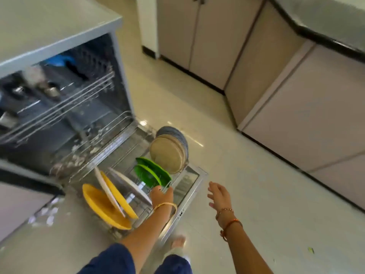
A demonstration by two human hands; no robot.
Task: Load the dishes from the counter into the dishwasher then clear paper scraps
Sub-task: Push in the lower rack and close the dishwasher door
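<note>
Fingers of the left hand [161,194] curl down onto the near edge of the pulled-out wire dishwasher rack [126,143], right by the two round green plastic plates [152,172]. It looks like the hand grips the rack edge, but the picture is blurry and the fingertips are hidden. A thin gold bangle [165,205] sits on that wrist. The right hand [219,195] is up in the air over the shiny pale floor [246,194], with its fingers spread wide and holding nothing. It is well apart from the rack.

All the plates stand on edge in the rack. Next to the green ones is a flat white plate [131,183]. Then come two round yellow plates [106,208] with another white plate between them. Behind the green ones stand beige round plates [167,155] and a grey-blue plate [173,133].

The rack rests over the open silver dishwasher door [189,186]. Small white paper scraps [49,215] lie on the grey bench [59,244] at the left, near the yellow plates. More pale bits lie inside the open dishwasher [59,86]. Beige cupboards [296,115] line the far side.
</note>
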